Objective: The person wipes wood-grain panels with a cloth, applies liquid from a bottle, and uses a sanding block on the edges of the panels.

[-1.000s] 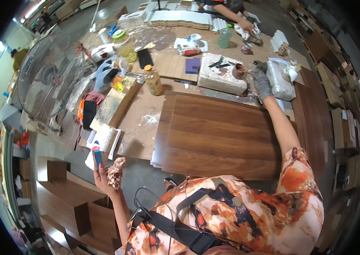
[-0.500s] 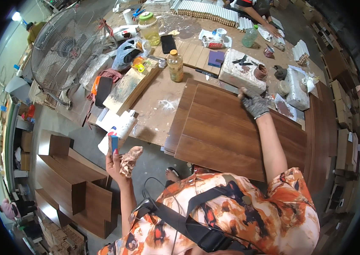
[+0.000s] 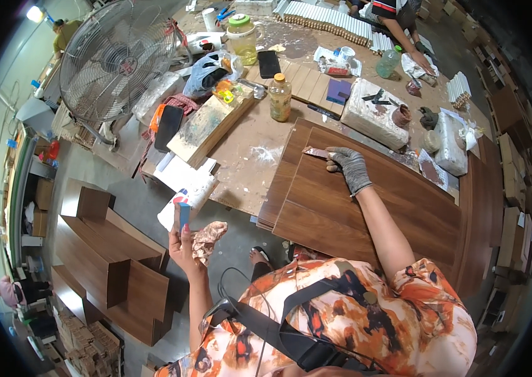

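The scraper (image 3: 317, 152) handle is hidden inside the gloved right hand (image 3: 349, 167).

The dusty workbench (image 3: 247, 160) carries dark wood panels (image 3: 366, 201), a bottle (image 3: 280, 97), a phone (image 3: 269, 63) and a jug (image 3: 243, 38).

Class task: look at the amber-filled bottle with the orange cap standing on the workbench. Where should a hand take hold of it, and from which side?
Grip the bottle around its straight middle body, below the cap, probably coming from the near side by the dark wood panel. It stands upright, and the phone and clutter crowd its far side.
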Action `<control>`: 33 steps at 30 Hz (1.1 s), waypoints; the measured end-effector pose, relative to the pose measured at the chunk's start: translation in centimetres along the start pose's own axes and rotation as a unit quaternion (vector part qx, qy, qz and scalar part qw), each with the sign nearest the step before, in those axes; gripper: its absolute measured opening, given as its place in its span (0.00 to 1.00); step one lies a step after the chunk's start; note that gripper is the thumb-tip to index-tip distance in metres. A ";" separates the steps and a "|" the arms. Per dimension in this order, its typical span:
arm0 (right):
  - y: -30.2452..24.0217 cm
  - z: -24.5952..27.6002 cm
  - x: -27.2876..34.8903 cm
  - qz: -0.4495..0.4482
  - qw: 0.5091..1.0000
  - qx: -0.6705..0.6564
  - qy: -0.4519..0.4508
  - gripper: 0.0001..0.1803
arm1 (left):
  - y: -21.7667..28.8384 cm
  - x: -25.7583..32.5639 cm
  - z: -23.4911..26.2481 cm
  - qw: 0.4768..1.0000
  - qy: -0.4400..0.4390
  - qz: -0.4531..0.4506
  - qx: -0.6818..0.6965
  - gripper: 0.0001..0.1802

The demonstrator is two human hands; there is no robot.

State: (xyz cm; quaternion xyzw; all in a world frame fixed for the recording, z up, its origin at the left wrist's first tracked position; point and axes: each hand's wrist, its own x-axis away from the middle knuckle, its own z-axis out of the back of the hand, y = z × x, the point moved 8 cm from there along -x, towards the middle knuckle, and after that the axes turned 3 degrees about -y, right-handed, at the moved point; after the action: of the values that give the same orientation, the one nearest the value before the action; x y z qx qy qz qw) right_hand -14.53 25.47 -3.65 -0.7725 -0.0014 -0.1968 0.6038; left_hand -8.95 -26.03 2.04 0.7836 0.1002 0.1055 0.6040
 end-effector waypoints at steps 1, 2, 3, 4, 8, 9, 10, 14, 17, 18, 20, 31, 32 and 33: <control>-0.1 0.0 0.0 -0.006 1.000 0.008 0.009 0.13 | -0.2 0.0 0.4 1.000 0.002 -0.002 0.001 0.17; -0.2 -0.1 0.1 -0.011 1.000 0.015 0.018 0.13 | -0.4 0.1 0.7 1.000 0.004 -0.004 0.002 0.17; -0.4 -0.3 0.2 -0.010 1.000 0.022 0.013 0.13 | -0.4 0.3 1.0 1.000 0.007 -0.004 0.001 0.17; -0.3 -0.3 0.1 -0.010 1.000 0.022 0.012 0.13 | -0.3 0.3 1.0 1.000 0.008 -0.001 0.003 0.17; 0.0 0.3 -0.1 -0.005 1.000 0.017 0.022 0.12 | -0.3 0.5 0.7 1.000 0.018 -0.003 0.010 0.17; 0.0 0.5 -0.2 -0.003 1.000 0.020 0.023 0.11 | -0.3 0.6 0.7 1.000 0.025 -0.009 0.013 0.17; -0.1 0.3 0.0 -0.003 1.000 0.020 0.023 0.11 | -0.2 0.7 0.7 1.000 0.025 -0.009 0.013 0.17; -0.6 0.3 0.2 0.005 0.999 0.031 0.036 0.12 | -0.3 0.8 0.5 1.000 0.018 -0.008 0.012 0.17; -0.5 0.4 0.0 0.001 1.000 0.017 0.025 0.12 | -0.3 0.9 0.1 1.000 0.018 -0.005 0.013 0.17; -0.5 0.4 0.0 0.004 1.000 0.019 0.018 0.12 | -0.4 1.0 -0.2 1.000 0.016 -0.001 0.016 0.17; -0.4 0.2 -0.1 0.001 1.000 0.022 0.021 0.12 | -0.5 1.0 -0.4 1.000 0.013 -0.008 0.015 0.17; 0.8 1.1 -0.8 -0.007 0.998 -0.062 0.013 0.14 | -0.2 1.2 -2.1 1.000 -0.014 0.006 -0.002 0.16; 0.4 1.8 -1.1 -0.006 0.991 -0.133 -0.020 0.14 | -0.1 1.2 -2.5 1.000 -0.015 0.013 -0.004 0.16; -1.6 0.8 -0.3 -0.007 0.993 -0.120 -0.004 0.14 | -0.9 1.0 -0.4 0.999 0.029 0.022 -0.024 0.15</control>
State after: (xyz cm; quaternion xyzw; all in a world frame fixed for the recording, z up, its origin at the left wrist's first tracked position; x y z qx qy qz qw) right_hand -14.92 26.66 -2.42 -0.8402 0.0143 -0.1970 0.5051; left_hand -8.10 -25.11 1.33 0.7675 0.0975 0.1441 0.6170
